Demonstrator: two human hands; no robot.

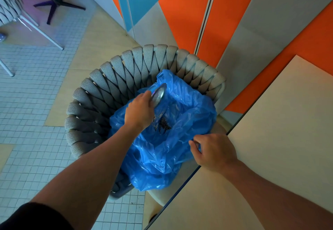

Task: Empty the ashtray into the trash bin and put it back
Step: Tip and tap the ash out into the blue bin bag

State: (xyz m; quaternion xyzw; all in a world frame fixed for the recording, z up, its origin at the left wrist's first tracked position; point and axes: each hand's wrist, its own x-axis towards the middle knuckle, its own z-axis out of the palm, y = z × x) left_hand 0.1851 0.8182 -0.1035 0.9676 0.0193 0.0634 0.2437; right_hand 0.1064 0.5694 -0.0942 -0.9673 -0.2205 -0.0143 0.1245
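Legible text, labels, brands, numbers, signs: none.

No lettering, label, number or sign can be read on the blue plastic bag (167,139), on the metal ashtray (158,95) held over it, on the woven grey chair (111,78) around it, on the beige table (281,139) beside it, or on the orange, blue and grey wall panels (185,13) behind it.

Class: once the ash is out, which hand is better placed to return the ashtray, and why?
Left. The left hand already grips the tilted ashtray over the blue bag; the right hand is pinching the bag's edge.
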